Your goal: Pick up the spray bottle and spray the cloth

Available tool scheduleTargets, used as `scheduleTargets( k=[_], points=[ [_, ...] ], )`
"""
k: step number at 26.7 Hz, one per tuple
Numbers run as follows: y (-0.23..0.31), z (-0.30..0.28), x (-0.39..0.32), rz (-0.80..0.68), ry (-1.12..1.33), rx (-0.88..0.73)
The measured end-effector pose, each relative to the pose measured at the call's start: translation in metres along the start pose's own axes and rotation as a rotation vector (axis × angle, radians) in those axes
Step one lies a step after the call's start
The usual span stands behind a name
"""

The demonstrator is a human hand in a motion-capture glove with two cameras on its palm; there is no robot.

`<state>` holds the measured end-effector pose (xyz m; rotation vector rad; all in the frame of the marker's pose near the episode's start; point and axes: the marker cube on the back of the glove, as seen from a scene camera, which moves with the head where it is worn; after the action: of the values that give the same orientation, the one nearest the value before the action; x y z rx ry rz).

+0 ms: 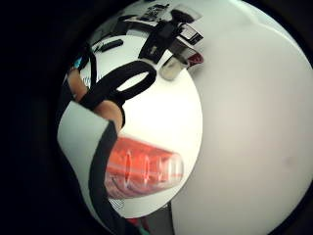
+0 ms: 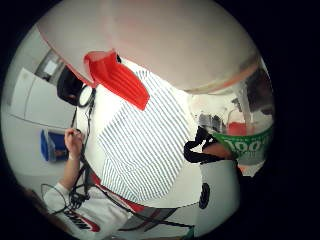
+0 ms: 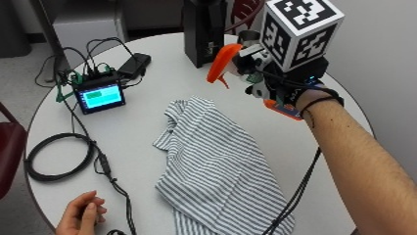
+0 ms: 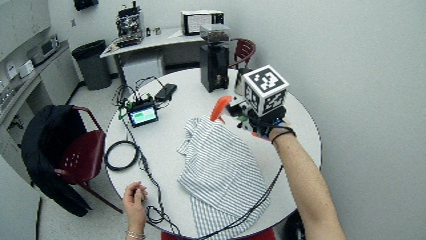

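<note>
a: where's the spray bottle with the orange trigger head (image 3: 224,62)?
b: up off the round white tabletop (image 3: 150,93), held in the black-gloved right hand (image 3: 277,85). fingers curled round the bottle's neck, nozzle turned toward the middle of the tabletop.

a: and the grey-and-white striped cloth (image 3: 215,166)?
b: spread crumpled across the middle of the tabletop, running to the near edge. below and beside the nozzle, apart from it. seen too from the thumb-side palm view, lying under the red trigger (image 2: 117,77).

a: anything of the bottle body?
b: clear plastic with a green label (image 2: 247,145) close against the palm in that view. reddish ribbed part (image 1: 144,169) right by the palm in the little-finger view; can't tell more.

a: the other hand?
b: bare left hand (image 3: 81,213) resting on the tabletop at the near edge, fingers loosely curled, touching neither bottle nor cloth.

a: rest of the tabletop?
b: small device with a lit green screen (image 3: 99,96) on the far left, wires plugged into it. coiled black cable (image 3: 55,156) near the left edge. tall black box-shaped appliance (image 3: 203,32) at the far side, just behind the bottle. dark red chair (image 4: 80,157) with a black jacket (image 4: 43,145) beside the tabletop.
</note>
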<state>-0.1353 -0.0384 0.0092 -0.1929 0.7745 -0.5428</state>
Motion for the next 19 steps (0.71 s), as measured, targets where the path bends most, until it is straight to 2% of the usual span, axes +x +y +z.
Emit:
scheduleTargets(
  k=[7, 15, 19],
  points=[
    [0.015, 0.037, -0.008, -0.034, 0.026, -0.108],
    [0.000, -0.012, 0.015, 0.012, 0.032, -0.028],
    [0.014, 0.021, 0.002, -0.031, 0.087, -0.106]
  ],
)
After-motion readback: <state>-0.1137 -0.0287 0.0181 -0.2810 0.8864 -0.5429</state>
